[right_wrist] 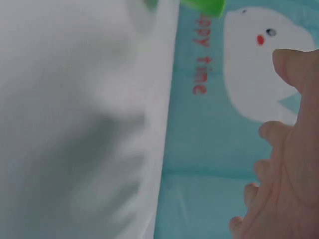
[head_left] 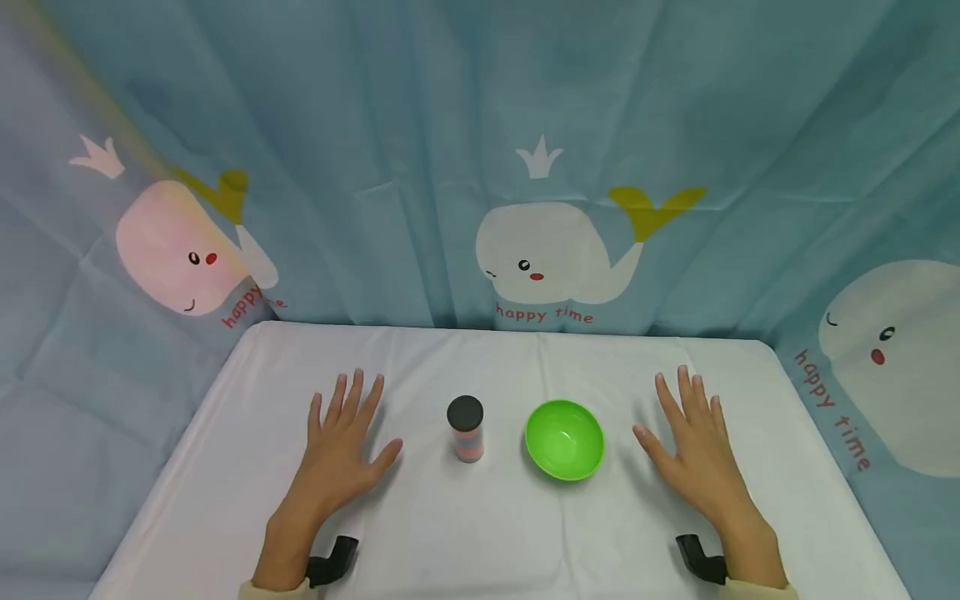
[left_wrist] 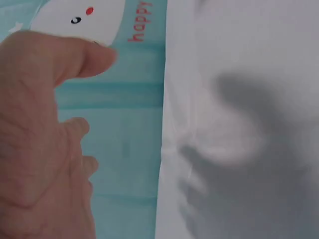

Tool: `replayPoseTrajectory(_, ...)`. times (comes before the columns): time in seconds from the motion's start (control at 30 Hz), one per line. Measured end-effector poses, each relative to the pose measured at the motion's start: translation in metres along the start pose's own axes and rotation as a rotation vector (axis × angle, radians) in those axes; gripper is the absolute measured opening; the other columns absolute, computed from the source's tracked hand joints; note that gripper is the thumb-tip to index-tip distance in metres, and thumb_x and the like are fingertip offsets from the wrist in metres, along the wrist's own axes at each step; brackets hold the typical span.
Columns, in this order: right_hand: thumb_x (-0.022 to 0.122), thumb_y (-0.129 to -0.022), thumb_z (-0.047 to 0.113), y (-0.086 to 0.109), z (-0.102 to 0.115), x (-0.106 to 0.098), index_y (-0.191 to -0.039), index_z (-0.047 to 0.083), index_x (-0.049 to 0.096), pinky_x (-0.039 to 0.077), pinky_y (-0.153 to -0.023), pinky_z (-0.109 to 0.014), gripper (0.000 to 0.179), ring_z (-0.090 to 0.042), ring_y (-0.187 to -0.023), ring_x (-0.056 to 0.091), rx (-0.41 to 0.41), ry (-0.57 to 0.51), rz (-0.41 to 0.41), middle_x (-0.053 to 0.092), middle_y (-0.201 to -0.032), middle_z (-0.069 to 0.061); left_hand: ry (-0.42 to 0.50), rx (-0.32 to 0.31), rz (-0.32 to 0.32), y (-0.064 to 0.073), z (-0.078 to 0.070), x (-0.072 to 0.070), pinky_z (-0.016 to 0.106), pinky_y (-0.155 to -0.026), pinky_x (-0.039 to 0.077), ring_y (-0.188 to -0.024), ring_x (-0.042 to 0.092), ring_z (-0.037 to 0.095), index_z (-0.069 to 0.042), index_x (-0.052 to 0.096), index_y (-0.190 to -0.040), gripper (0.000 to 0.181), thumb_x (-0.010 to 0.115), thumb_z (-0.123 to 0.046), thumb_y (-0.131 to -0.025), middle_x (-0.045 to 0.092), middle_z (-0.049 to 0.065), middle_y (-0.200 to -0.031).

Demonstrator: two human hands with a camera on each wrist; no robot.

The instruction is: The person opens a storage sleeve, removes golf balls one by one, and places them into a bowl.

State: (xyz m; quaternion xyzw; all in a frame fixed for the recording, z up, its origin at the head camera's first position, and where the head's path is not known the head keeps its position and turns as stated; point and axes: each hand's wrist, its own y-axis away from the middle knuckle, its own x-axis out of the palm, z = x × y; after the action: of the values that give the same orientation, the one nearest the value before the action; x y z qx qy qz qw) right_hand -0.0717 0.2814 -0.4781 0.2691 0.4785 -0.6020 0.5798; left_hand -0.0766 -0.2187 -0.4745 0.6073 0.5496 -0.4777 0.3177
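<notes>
A small clear jar (head_left: 468, 442) with a black lid stands upright near the middle of the table; its contents look pinkish and grey. To its right sits a bright green bowl (head_left: 565, 440), and nothing shows inside it. My left hand (head_left: 339, 454), fingers straight and spread, is to the left of the jar and apart from it. On the other side, my right hand (head_left: 697, 454) is spread the same way, a short distance right of the bowl. Both hands hold nothing and cast shadows on the cloth. In the right wrist view, the bowl's edge (right_wrist: 207, 6) shows at the top.
A white cloth (head_left: 465, 542) covers the table. Behind it and at the sides hangs a blue-green curtain (head_left: 360, 250) printed with whales and lettering. Black wrist mounts (head_left: 333, 562) sit on both forearms.
</notes>
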Motion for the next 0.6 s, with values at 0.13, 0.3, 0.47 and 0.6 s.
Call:
replayPoseTrajectory(0.13, 0.070, -0.101, 0.042, 0.001, 0.012, -0.002, -0.169, 0.017, 0.030, -0.010, -0.136, -0.050, 0.083, -0.035, -0.169, 0.000, -0.034, -0.047, -0.014, 0.012, -0.179, -0.018, 0.116, 0.056, 0.050, -0.001, -0.009, 0.003, 0.070, -0.128, 0.005, -0.167, 0.009, 0.042, -0.028, 0.022, -0.171, 0.095, 0.072, -0.053, -0.094, 0.016, 0.015, -0.179)
replayPoseTrajectory(0.3, 0.076, -0.097, 0.037, -0.002, 0.029, -0.002, -0.164, 0.015, 0.041, -0.003, -0.136, -0.055, 0.079, -0.035, -0.168, 0.010, -0.072, -0.100, -0.050, 0.023, -0.176, -0.020, 0.344, 0.110, 0.083, -0.002, -0.027, -0.003, 0.068, -0.127, 0.021, -0.164, 0.023, 0.038, -0.036, 0.027, -0.168, 0.088, 0.075, -0.050, -0.095, 0.030, 0.006, -0.175)
replayPoseTrajectory(0.47, 0.082, -0.091, 0.030, -0.007, 0.046, 0.004, -0.155, 0.015, 0.054, 0.009, -0.133, -0.063, 0.071, -0.043, -0.159, 0.032, -0.122, -0.136, -0.080, 0.042, -0.167, -0.019, 0.426, 0.116, 0.081, -0.004, -0.043, -0.001, 0.061, -0.121, 0.040, -0.155, 0.044, 0.028, -0.037, 0.032, -0.165, 0.084, 0.078, -0.047, -0.095, 0.043, -0.004, -0.168)
replayPoseTrajectory(0.6, 0.085, -0.087, 0.025, -0.009, 0.060, 0.008, -0.149, 0.016, 0.060, 0.011, -0.135, -0.058, 0.068, -0.041, -0.150, 0.044, -0.169, -0.166, -0.101, 0.053, -0.159, -0.015, 0.541, 0.142, 0.116, -0.006, -0.051, 0.008, 0.054, -0.119, 0.046, -0.150, 0.051, 0.023, -0.029, 0.036, -0.165, 0.081, 0.078, -0.042, -0.096, 0.046, -0.005, -0.166)
